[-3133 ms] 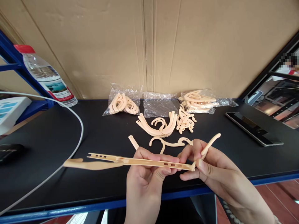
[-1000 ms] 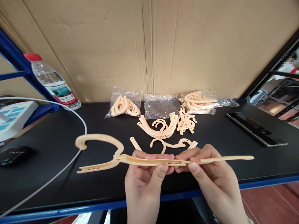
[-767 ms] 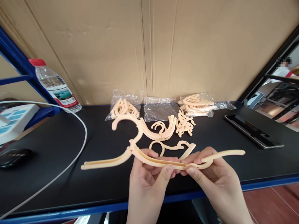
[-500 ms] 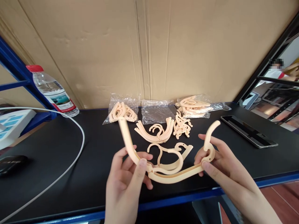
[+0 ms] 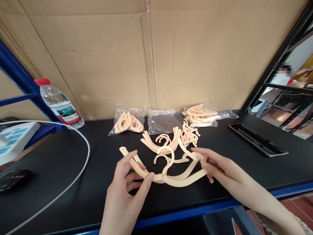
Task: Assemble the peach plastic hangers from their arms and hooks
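Observation:
A pale beige folding hanger (image 5: 184, 183) is stretched between my two hands, with its hook (image 5: 172, 160) standing up at the middle joint. My left hand (image 5: 128, 187) grips its left arm, thumb on the near face. My right hand (image 5: 216, 166) pinches the right arm's end, together with a small curved piece (image 5: 185, 149). Just behind, partly hidden by the held one, another hanger (image 5: 161, 156) lies on the black table (image 5: 73, 202). Beyond it are a stack of curved hanger arms (image 5: 151, 143) and a pile of small curved pieces (image 5: 189, 132).
Clear bags with hanger parts stand at the back left (image 5: 127, 122) and back right (image 5: 201, 116), a flat clear bag (image 5: 163, 120) between them. At left are a water bottle (image 5: 62, 107), white cable (image 5: 85, 156), mouse (image 5: 14, 179) and power strip (image 5: 18, 138). A tablet (image 5: 258, 140) lies right.
The held hanger's hook has swung from lying toward the right to standing up. Both hands and the hanger are lower, nearer the table, and the small piece has tilted leftward. My view has shifted slightly.

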Demonstrator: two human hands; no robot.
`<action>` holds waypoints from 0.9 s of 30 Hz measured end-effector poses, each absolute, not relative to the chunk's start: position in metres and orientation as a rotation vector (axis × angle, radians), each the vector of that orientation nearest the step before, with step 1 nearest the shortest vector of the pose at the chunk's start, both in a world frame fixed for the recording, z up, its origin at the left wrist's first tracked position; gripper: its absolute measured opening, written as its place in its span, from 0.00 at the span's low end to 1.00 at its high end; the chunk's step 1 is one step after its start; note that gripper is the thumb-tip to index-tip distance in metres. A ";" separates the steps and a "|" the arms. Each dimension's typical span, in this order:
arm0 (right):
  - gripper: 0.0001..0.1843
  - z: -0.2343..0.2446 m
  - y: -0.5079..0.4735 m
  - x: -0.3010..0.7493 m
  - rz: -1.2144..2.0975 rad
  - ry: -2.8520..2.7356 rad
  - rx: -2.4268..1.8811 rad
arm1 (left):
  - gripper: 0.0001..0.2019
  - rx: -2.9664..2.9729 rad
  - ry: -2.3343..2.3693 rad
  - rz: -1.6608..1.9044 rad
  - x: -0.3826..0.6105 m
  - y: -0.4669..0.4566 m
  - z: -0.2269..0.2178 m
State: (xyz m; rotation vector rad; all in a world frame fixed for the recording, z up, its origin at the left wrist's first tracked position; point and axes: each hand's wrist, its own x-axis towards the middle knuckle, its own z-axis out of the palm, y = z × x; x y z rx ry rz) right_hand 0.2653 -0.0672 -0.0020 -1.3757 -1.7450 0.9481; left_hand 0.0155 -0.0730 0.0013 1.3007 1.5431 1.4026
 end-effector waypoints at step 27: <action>0.13 0.006 -0.049 0.258 0.692 -2.053 -1.453 | 0.14 2.650 1.652 1.019 -0.002 -0.069 -0.032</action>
